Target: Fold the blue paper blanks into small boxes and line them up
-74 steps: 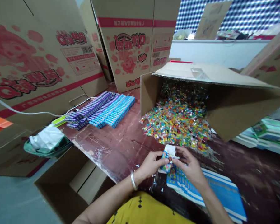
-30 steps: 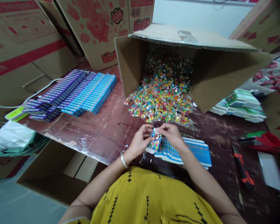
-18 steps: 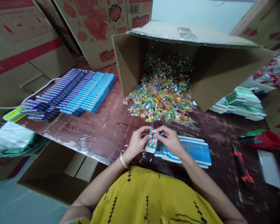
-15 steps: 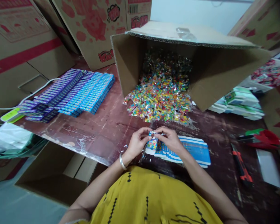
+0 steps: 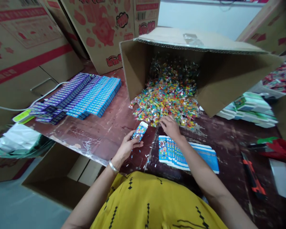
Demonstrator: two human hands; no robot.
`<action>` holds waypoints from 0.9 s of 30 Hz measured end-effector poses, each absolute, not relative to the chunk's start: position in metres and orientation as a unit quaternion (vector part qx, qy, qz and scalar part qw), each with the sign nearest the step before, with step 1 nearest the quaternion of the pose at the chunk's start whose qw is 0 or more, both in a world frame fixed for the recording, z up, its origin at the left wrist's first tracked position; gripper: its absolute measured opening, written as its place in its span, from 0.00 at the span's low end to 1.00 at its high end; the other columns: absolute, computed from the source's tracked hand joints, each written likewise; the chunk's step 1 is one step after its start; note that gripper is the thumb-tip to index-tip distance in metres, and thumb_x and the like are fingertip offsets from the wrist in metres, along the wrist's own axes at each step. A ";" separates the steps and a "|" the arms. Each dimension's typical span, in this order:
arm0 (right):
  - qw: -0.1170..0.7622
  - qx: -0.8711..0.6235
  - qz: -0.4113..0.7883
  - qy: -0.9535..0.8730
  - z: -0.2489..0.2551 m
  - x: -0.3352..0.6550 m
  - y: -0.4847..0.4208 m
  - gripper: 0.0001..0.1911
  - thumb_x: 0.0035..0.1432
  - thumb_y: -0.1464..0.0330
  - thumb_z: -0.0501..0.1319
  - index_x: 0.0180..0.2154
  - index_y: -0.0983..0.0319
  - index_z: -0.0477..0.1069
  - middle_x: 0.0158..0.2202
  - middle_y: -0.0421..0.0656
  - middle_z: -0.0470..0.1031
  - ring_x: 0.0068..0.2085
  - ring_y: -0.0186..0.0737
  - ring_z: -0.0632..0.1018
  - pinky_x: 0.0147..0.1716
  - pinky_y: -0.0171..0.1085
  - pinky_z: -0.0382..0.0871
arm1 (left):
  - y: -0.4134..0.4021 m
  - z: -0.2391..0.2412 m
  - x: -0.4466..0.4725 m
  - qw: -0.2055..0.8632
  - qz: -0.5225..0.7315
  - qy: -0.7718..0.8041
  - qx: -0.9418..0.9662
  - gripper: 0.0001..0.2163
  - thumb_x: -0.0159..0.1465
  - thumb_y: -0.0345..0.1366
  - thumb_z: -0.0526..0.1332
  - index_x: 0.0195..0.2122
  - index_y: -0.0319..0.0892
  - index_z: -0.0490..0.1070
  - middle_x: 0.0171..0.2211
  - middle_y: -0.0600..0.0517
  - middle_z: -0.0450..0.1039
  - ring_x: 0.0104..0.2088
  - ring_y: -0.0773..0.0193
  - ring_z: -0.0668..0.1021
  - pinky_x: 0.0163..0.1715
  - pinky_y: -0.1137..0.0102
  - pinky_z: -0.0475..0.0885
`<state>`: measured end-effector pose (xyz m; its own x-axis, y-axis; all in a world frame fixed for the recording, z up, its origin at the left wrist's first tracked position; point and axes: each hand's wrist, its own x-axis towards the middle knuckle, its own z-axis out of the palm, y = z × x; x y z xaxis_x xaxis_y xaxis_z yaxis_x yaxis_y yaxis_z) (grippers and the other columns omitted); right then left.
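- The person's left hand (image 5: 126, 147) holds one small blue cardboard box with cartoon pictures (image 5: 139, 130); the fingers pinch its lower end and the box tilts up and away over the dark red worn table (image 5: 105, 133); a moment ago both hands were busy at this box, close in front of the yellow shirt, and now only the left one has it
- The right hand (image 5: 170, 126) has let go and gone forward; it lies palm down on the near edge of the heap of bright wrapped sweets (image 5: 165, 98); the fingers curl into the sweets, but I cannot tell if they have one yet
- It looks to me as if that little box is closed now and a new turn begins with more sweets
- The sweets spill out of a big brown cardboard carton lying on its side (image 5: 219, 76)
- A fanned row of flat blue unfolded boxes (image 5: 186, 152) lies just under the right wrist
- Far to the left, neat rows of closed purple and blue boxes (image 5: 78, 98) lie side by side on the table
- An orange and black cutter knife (image 5: 254, 179) lies well off to the right
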<state>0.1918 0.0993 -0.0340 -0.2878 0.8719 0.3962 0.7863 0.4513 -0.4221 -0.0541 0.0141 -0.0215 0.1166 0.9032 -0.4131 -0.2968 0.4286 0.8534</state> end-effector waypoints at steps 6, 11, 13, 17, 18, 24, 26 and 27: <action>0.371 -0.547 0.229 -0.715 -0.004 0.203 0.088 0.07 0.63 0.65 0.55 0.37 0.60 0.70 0.29 0.40 0.77 0.30 0.38 0.76 0.32 0.35 0.68 | 0.018 -0.024 -0.051 0.611 0.397 0.511 0.455 0.19 0.57 0.37 0.64 0.50 0.42 0.68 0.45 0.49 0.73 0.38 0.62 0.77 0.37 0.68 0.75; 0.313 -0.520 0.289 -0.741 0.029 0.205 0.075 0.05 0.58 0.66 0.59 0.32 0.60 0.72 0.27 0.38 0.75 0.27 0.34 0.73 0.28 0.33 0.64 | 0.023 -0.018 -0.039 0.516 0.366 0.503 0.589 0.18 0.59 0.35 0.61 0.52 0.43 0.69 0.50 0.49 0.74 0.49 0.57 0.75 0.50 0.64 0.69; 0.321 -0.523 0.320 -0.722 0.035 0.205 0.074 0.05 0.57 0.66 0.59 0.31 0.60 0.72 0.26 0.38 0.75 0.26 0.34 0.73 0.27 0.32 0.64 | 0.023 -0.017 -0.036 0.494 0.360 0.504 0.610 0.18 0.60 0.34 0.61 0.52 0.44 0.69 0.50 0.49 0.74 0.49 0.57 0.75 0.52 0.64 0.67; 0.386 -0.527 0.403 -0.641 0.041 0.201 0.074 0.07 0.56 0.64 0.61 0.30 0.61 0.71 0.24 0.39 0.74 0.25 0.34 0.73 0.25 0.33 0.66 | 0.022 -0.019 -0.035 0.482 0.356 0.516 0.612 0.16 0.60 0.35 0.61 0.50 0.44 0.69 0.47 0.50 0.75 0.46 0.58 0.75 0.49 0.65 0.68; 0.395 -0.527 0.419 -0.625 0.042 0.199 0.074 0.07 0.55 0.64 0.62 0.30 0.61 0.71 0.24 0.39 0.74 0.24 0.34 0.72 0.24 0.32 0.66 | 0.021 -0.019 -0.035 0.485 0.358 0.517 0.608 0.16 0.60 0.35 0.61 0.50 0.44 0.70 0.47 0.50 0.75 0.46 0.58 0.76 0.48 0.65 0.69; 0.371 -0.539 0.405 -0.638 0.036 0.184 0.068 0.08 0.55 0.63 0.61 0.29 0.62 0.70 0.24 0.39 0.74 0.23 0.33 0.71 0.24 0.31 0.64 | 0.017 -0.012 -0.029 0.541 0.392 0.481 0.568 0.15 0.60 0.36 0.62 0.48 0.43 0.69 0.45 0.50 0.75 0.44 0.60 0.76 0.46 0.68 0.69; 0.349 -0.546 0.355 -0.674 0.033 0.180 0.064 0.08 0.56 0.64 0.61 0.28 0.61 0.72 0.23 0.38 0.73 0.24 0.33 0.71 0.24 0.31 0.63 | 0.015 -0.010 -0.025 0.552 0.402 0.473 0.557 0.14 0.60 0.37 0.62 0.47 0.43 0.69 0.43 0.50 0.75 0.43 0.61 0.76 0.45 0.68 0.69; 0.334 -0.546 0.325 -0.696 0.033 0.178 0.062 0.08 0.57 0.64 0.61 0.28 0.61 0.72 0.23 0.38 0.73 0.24 0.33 0.71 0.25 0.32 0.63 | 0.015 -0.009 -0.023 0.554 0.406 0.471 0.554 0.14 0.61 0.37 0.62 0.47 0.43 0.69 0.43 0.50 0.75 0.42 0.61 0.76 0.45 0.68 0.69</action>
